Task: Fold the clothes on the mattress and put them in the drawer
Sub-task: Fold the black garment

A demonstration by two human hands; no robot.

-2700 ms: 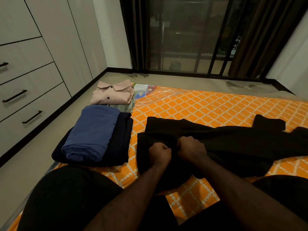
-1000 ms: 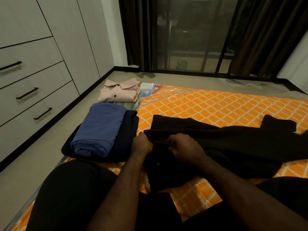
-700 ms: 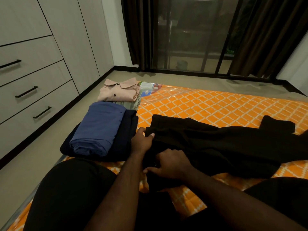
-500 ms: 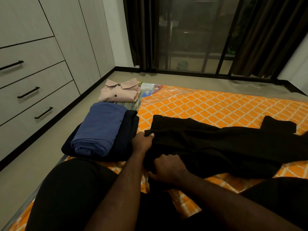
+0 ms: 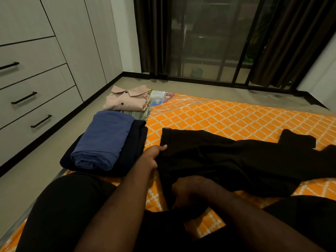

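The black trousers [image 5: 227,160] lie rumpled (soft, matte, limp cloth) across the orange diamond-quilted mattress [image 5: 218,117]. The left hand [image 5: 153,156] pinches their waistband corner in its fingers. The right hand [image 5: 190,193], blurred, curls its fingers round their near edge. Drawing both edges taut and flat before creasing should keep the fold square.

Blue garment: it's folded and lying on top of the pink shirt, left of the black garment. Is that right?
Not quite. The head view shows the folded blue garment lying on a navy garment, not the pink shirt, which lies farther away. It is left of the black garment, as stated.
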